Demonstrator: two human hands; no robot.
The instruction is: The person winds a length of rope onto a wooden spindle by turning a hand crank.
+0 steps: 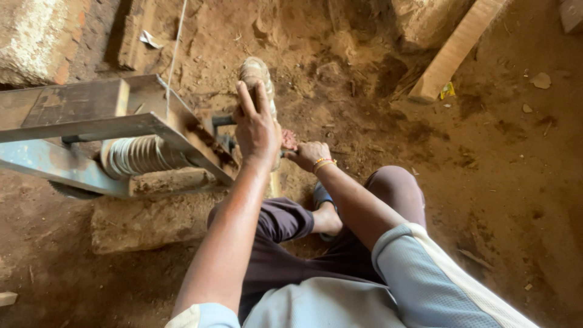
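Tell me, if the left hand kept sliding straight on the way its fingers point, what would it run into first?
Its fingers already lie on the pale worn object that the left hand presses. Past that tip, only bare dirt floor shows, though depth is hard to judge.

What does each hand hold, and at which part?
The left hand grips the top of an upright handle. The right hand is beside it; its hold cannot be told.

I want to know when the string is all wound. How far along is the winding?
Done: the spool in the metal frame already carries many pale coils. In hand: the left hand presses on a dusty wrapped wheel or handle, the right hand sits just beside it, and a thin cord runs up from the frame. Left: I cannot tell, since the cord's far end is out of view.
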